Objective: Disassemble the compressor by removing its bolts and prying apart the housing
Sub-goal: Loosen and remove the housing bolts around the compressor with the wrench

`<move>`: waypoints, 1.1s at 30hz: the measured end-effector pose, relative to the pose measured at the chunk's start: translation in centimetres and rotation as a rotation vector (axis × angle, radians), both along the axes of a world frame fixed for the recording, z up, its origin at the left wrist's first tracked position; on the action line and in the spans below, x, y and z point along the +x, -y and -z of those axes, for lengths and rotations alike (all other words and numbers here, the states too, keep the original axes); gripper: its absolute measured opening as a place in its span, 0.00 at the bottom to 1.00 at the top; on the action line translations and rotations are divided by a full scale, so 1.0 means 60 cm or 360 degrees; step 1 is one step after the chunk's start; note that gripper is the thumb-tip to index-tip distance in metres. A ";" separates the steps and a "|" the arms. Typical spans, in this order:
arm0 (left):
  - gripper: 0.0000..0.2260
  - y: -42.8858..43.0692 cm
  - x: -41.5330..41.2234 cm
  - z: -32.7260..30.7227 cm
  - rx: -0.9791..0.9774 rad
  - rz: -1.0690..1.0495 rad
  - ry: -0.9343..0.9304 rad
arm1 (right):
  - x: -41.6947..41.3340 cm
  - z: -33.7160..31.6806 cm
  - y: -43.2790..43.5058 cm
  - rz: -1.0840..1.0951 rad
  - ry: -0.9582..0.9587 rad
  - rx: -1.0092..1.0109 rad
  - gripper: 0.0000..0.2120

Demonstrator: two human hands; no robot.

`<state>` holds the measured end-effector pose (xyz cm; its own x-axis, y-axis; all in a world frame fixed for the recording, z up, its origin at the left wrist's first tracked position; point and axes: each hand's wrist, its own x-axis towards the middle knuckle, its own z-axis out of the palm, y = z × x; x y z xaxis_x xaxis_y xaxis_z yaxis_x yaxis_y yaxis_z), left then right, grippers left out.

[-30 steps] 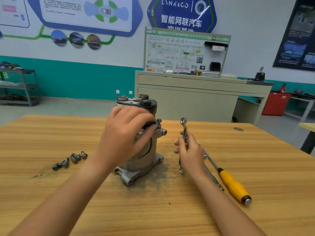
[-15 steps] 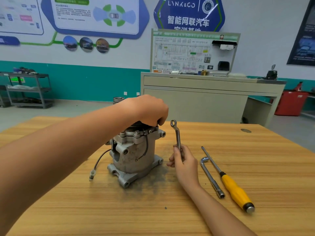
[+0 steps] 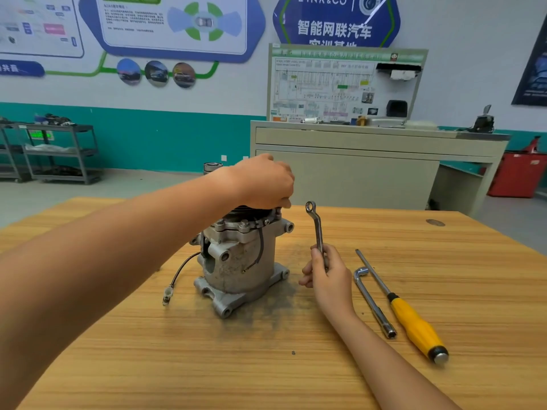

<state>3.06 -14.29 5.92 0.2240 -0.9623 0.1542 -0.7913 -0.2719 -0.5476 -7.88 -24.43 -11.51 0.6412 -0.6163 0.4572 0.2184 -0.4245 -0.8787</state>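
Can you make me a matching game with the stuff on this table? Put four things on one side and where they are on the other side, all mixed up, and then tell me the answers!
Things:
1. ring spanner
2. screwdriver
3. compressor
4. white plug

Places:
A. lying on the table, farthest right
B. at the end of a black wire, left of the compressor
C. held upright in the right hand
D. standing under the left hand, which grips its top

Pairs: 1-C, 2-A, 3-D, 4-B.
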 end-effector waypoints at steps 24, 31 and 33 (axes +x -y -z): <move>0.17 -0.099 0.052 0.011 -0.1117 -0.0227 -0.1195 | -0.038 -0.087 -0.006 0.0152 -0.0374 -0.0662 0.08; 0.22 -0.094 0.057 0.044 -0.1404 -0.0180 -0.0990 | -0.058 -0.147 -0.002 0.0493 -0.0890 -0.1286 0.16; 0.25 -0.093 0.055 0.048 -0.1485 -0.0107 -0.1016 | -0.058 -0.161 -0.007 0.0547 -0.1039 -0.1528 0.17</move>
<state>6.34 -8.69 3.07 0.5659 -0.5142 0.6444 -0.8217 -0.4152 0.3904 -11.35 -24.01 -1.85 0.7914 -0.3867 0.4734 -0.4005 -0.9131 -0.0765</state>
